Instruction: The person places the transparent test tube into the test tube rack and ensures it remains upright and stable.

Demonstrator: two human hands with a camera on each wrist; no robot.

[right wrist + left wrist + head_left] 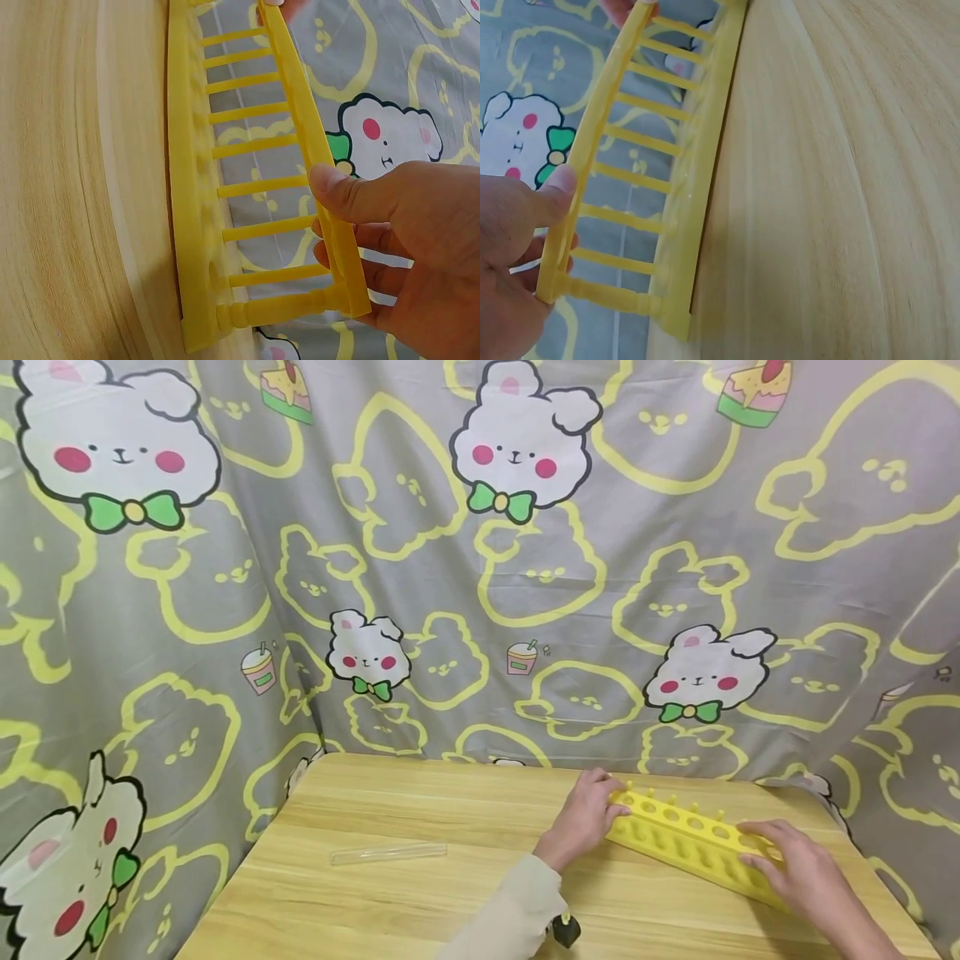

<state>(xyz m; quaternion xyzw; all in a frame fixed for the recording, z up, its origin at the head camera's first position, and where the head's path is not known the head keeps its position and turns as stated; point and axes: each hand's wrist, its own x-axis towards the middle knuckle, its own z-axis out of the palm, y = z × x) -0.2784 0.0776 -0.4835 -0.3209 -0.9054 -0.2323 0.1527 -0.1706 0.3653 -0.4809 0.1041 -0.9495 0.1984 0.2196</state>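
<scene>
Yellow rack [693,837]: on the counter [300,893], right-hand portion, set at a slant; holes in two tiers, thin rods between upper rail and base.
Left hand [587,812]: grips the upper rail near the rack's left end.
Right hand [799,860]: grips the same rail near its right end.
Clear tube [388,854]: lies on the counter, well apart, left of the rack.
Curtain [427,585]: rabbit print, behind the counter.

The long, holed yellow plastic rack [686,837] is one plain colour; the flat honey-tan wood-grain tabletop [300,860] is streaked. The draped grey fabric curtain [450,585] bears yellow animal outlines [538,568] and white rabbits [517,439] with deep-pink cheeks [546,468] and green bows [501,502].
</scene>
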